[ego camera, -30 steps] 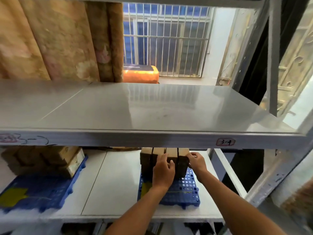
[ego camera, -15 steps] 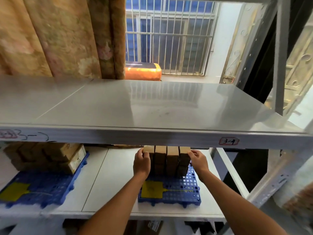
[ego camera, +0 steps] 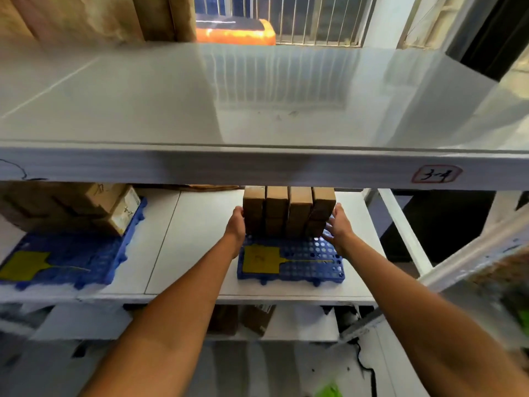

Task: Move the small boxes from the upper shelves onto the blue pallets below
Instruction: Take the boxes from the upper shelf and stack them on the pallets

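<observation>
Several small brown boxes (ego camera: 289,213) stand upright in a tight row at the back of a blue pallet (ego camera: 297,265) on the middle shelf. My left hand (ego camera: 236,224) presses against the left end of the row, thumb on the front of the end box. At the right end, my right hand (ego camera: 337,227) rests against the row with its fingers spread. The tops of the boxes are hidden behind the upper shelf's front edge (ego camera: 257,167). The upper shelf shows a bare grey surface.
A second blue pallet (ego camera: 71,253) at the left carries larger cartons (ego camera: 86,207). Each pallet has a yellow tag on its front part. A white shelf upright (ego camera: 403,227) slants down at the right. More cartons (ego camera: 252,319) sit on the shelf below.
My left hand has gone from the front of the boxes to the row's left end. The row now stands closed up and straight. The view has tilted downward.
</observation>
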Tool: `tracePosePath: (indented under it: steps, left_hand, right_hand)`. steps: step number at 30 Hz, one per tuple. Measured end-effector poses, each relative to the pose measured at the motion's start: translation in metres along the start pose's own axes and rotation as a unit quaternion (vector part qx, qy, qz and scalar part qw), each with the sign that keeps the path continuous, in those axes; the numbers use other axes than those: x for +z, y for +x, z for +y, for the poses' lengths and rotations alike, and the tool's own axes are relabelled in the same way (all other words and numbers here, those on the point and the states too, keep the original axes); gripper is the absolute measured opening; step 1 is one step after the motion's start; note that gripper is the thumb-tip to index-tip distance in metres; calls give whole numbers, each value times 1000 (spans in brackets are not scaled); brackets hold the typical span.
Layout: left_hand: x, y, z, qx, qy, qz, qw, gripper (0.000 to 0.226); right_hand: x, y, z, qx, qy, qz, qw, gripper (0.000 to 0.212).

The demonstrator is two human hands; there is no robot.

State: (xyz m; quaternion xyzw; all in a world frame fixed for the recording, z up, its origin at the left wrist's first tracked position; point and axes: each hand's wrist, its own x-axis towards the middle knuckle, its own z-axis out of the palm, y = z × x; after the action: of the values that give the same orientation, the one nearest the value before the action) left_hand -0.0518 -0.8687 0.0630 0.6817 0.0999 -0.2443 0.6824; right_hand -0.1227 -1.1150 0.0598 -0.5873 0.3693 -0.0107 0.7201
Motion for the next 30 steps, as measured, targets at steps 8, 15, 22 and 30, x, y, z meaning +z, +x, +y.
tracePosePath:
  steps: [8,15,22,30]
  left_hand:
    - [5,1,-10,26,-3,-23,999,43]
    - [10,-9,-6,27,1,-32,999,37]
    - [-21,5,-40,-47,78,134,987,57]
    - [-25,19,-78,-76,143,78,984,54]
  right_hand:
    - [-5,1,18,-8,1,13,1000,53]
    - [-16,4,15,-4,-1,7,1000,51]
    - [-45,24,39,-27,-290,169,942,42]
    - [-51,18,68,-10,-271,135,953,46]
